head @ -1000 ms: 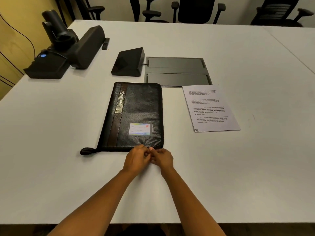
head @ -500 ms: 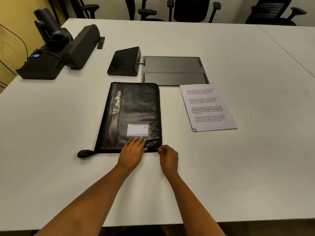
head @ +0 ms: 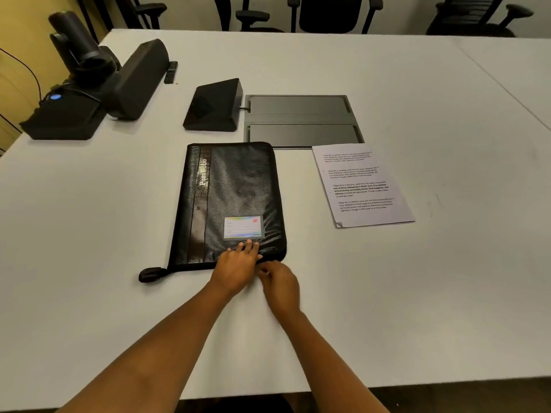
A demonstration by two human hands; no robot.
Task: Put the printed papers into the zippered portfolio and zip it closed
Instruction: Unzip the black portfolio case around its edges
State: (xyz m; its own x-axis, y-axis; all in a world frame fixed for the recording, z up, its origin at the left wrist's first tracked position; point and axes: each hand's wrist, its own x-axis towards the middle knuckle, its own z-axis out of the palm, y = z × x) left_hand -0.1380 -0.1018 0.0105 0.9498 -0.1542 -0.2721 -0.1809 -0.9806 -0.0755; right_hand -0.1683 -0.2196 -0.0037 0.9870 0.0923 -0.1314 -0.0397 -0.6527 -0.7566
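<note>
Unzipping is in hand: the left hand [head: 238, 263] presses flat-fingered on the portfolio's [head: 235, 186] near edge, the right hand [head: 280, 284] curls at its zipper [head: 190, 264], grip unclear; next, draw the zipper round.

we read "portfolio" in pale letters on the brown strip [head: 199, 204] of the portfolio [head: 238, 186]; the printed papers [head: 362, 186] carry paragraphs too small to read.
</note>
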